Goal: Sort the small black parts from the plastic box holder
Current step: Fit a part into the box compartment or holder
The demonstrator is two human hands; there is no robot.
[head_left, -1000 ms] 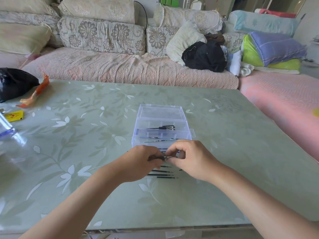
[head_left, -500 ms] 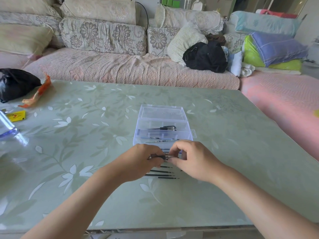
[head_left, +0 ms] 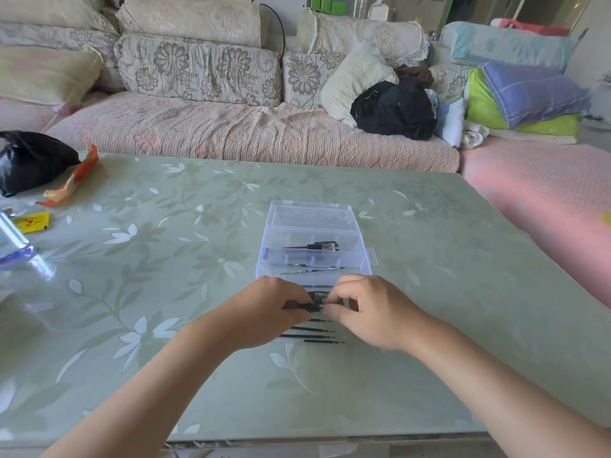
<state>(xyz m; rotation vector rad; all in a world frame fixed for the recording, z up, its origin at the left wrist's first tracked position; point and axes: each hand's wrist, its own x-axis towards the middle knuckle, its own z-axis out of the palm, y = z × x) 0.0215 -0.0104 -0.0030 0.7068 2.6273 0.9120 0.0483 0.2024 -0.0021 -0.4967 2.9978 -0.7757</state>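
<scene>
Glass-topped table (head_left: 429,292) is occupied at centre by the open plastic box holder (head_left: 314,239). At its 6 o'clock edge, one small black part (head_left: 305,306) is pinched between left hand (head_left: 264,317) and right hand (head_left: 370,312). Separation appears under way; placement beside the laid-out black rods (head_left: 317,335) is judged next.

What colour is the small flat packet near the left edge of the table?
Yellow packet with a red mark, seen in the head view.

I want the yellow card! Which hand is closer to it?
Left. The left hand is in the middle of the table, on the same side as the yellow card at the far left edge. The right hand sits farther right, beside it.
</scene>
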